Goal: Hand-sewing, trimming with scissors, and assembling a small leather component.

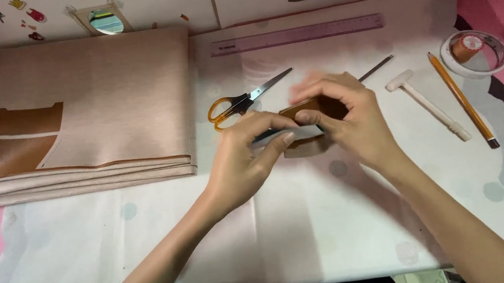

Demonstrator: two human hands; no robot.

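Observation:
Both hands meet over the middle of the white sheet (150, 248). My right hand (351, 121) grips a small brown leather piece (308, 111) from the right and above. My left hand (247, 158) pinches the same piece at its left edge, thumb and fingers closed on it. A paler flap of the piece (306, 148) shows beneath the fingers. Something dark and thin (264, 136) lies under my left fingers; what it is I cannot tell. Orange-handled scissors (241, 103) lie just beyond my left hand.
A folded stack of beige and brown leather sheets (103, 108) fills the left. A purple ruler (297, 34) lies at the back. To the right lie a thin metal tool (376, 68), a small white hammer (428, 105), a pencil (462, 101) and a tape roll (476, 53).

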